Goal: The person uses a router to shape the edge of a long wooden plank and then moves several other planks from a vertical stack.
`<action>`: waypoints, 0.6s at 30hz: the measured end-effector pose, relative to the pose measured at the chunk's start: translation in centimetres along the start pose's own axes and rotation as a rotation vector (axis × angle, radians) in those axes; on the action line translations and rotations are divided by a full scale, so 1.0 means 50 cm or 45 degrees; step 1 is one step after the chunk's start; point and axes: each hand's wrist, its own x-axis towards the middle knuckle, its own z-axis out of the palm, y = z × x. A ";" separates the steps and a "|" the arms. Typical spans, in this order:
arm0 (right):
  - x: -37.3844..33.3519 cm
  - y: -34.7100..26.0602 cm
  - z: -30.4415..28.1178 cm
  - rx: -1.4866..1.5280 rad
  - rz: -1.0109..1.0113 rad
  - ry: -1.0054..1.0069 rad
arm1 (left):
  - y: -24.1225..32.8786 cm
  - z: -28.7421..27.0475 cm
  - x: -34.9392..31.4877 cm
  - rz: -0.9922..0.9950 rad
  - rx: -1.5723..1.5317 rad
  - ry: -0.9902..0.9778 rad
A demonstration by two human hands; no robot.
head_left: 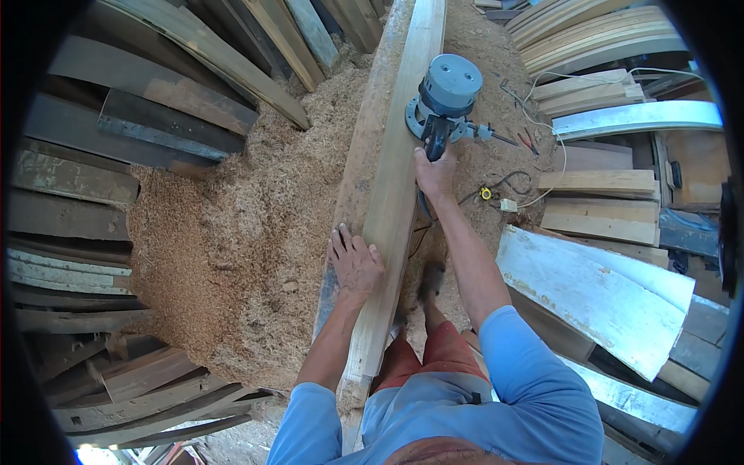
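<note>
A long pale board [393, 186] lies lengthwise in front of me on a wider, dust-covered support plank [358, 167]. On the board's right edge sits a router [452, 84] with a round grey motor housing and a dark handle. My right hand [437, 172] is wrapped round that handle, with the arm stretched forward. Closer to me, my left hand [355, 265] lies flat with fingers stretched, across the left edge of the board and onto the support plank. The router's bit is hidden beneath its base.
Sawdust and shavings [232, 256] cover the floor on the left. Stacked planks [70, 213] line the left side, and more boards [604, 205] the right. A cord with a white connector [508, 205], a yellow tape measure [486, 193] and pliers [530, 142] lie right of the board.
</note>
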 end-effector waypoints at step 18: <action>0.244 0.047 0.054 -0.005 -0.044 0.023 | 0.083 0.047 0.293 -0.085 0.007 -0.050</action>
